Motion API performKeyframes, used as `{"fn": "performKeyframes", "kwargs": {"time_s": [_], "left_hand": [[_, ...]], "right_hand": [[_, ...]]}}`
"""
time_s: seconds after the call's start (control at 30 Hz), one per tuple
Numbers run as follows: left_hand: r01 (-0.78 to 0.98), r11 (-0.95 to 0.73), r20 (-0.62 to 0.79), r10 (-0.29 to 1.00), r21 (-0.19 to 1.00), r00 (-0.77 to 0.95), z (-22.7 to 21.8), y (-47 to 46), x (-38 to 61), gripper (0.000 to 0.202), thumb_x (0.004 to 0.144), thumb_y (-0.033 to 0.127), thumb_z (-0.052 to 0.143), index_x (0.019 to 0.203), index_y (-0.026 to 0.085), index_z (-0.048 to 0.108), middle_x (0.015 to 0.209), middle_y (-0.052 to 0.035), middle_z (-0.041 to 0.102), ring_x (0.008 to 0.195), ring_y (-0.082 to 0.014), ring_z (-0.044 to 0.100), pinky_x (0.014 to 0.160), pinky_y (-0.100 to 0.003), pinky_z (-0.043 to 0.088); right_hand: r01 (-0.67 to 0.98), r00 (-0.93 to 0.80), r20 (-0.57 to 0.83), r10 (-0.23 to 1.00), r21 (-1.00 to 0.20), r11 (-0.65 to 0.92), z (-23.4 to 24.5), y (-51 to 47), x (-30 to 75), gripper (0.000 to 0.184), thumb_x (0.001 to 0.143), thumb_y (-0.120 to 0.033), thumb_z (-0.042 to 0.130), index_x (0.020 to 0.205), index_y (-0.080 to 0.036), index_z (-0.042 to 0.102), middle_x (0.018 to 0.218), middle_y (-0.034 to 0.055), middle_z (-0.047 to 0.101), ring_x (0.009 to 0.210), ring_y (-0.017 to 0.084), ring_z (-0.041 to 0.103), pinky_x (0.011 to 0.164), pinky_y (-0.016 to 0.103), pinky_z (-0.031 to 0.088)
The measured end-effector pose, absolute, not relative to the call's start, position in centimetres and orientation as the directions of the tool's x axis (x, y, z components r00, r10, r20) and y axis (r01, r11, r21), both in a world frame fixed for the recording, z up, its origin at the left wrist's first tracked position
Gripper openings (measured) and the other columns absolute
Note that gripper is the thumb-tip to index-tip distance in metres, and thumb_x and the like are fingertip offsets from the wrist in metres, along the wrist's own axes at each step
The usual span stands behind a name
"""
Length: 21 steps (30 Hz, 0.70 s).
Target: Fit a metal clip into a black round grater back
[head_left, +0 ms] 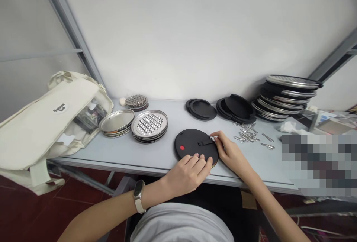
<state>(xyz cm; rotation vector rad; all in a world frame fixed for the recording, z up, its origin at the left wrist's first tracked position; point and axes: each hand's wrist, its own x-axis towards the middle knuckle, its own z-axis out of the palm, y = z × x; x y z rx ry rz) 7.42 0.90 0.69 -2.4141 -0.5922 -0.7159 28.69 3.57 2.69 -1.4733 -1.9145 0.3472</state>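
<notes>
Black disc [192, 146] lies flat on the surface [156, 161], near its front edge; matte plastic face, round, with a small glossy red dot at left and a narrow black strap or clip lying across the middle right; a thin metallic rim shows along the lower edge; left hand [186, 175] rests on the disc's lower part, palm down, fingers slightly spread, pressing rather than gripping; a pale wristband [138, 193] circles that wrist; right hand [227, 151] sits at the disc's right edge, narrow, thumb and fingers pinched on the rim; whether a small part is held there is too small to tell.

Just right of the disc, a loose heap of bright metal clips [245, 135] lies on the surface; two more [267, 146] lie apart from it; behind the disc, black ring-shaped covers [201, 109] sit in low stacks, their plastic dull; farther right, a tall, leaning stack of steel-rimmed discs [287, 97] stands; to the left, punched steel graters [149, 125] lie stacked beside smooth, shallow steel lids [116, 122]; a cream canvas tote [50, 123] slumps over the surface's left end.
</notes>
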Motion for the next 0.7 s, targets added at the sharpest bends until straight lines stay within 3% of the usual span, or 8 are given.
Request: {"fn": "performKeyframes", "kwargs": {"time_s": [0.47,0.7], "left_hand": [[0.534,-0.745,0.584,0.243,-0.399,0.774,0.55,0.89,7.36,0.035,0.100,0.026,0.050,0.131,0.011,0.055,0.116,-0.0118,0.063,0.102,-0.0210,0.060,0.082,-0.031,0.043],[0.536,-0.752,0.589,0.248,-0.383,0.769,0.53,0.88,7.35,0.035,0.099,0.025,0.051,0.130,0.011,0.056,0.116,-0.0114,0.063,0.102,-0.0210,0.059,0.082,-0.032,0.043]], "right_hand": [[0.777,-0.112,0.355,0.928,-0.551,0.304,2.37,3.59,28.72,0.014,0.094,-0.025,0.034,0.103,-0.021,0.045,0.074,0.0023,0.059,0.062,0.019,0.059,0.062,0.029,0.044],[0.778,-0.097,0.357,0.929,-0.555,0.294,2.38,3.59,28.68,0.015,0.094,-0.025,0.033,0.103,-0.021,0.044,0.080,0.0048,0.062,0.066,0.019,0.061,0.064,0.029,0.045]]}}
